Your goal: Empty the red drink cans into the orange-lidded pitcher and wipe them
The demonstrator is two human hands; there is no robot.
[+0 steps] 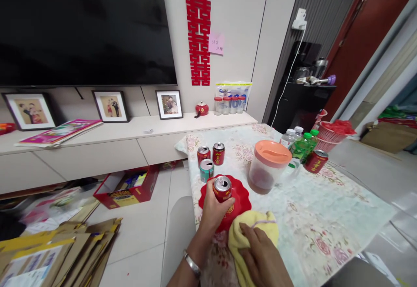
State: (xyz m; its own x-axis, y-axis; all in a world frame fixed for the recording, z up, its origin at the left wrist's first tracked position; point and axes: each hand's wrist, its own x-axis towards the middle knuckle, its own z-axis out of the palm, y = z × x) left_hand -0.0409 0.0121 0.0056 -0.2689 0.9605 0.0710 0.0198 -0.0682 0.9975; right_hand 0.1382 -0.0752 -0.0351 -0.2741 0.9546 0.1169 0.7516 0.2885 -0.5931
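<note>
Now the left hand [215,211] clasps the can [222,188] over the plate [242,196], the right hand [263,256] grips the cloth [236,237]; best keep that opened can upright, unsqueezed!

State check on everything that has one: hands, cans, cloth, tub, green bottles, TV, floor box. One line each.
Held red can: upright, looks opened
Left hand: wrapped around that can
Yellow cloth: bunched
Right hand: on the cloth, grip unclear
Teal can: upright, opened
Tub: lidded, partly filled
Green bottles: capped
TV: screen dark
Floor box: open-topped, contents showing
</note>
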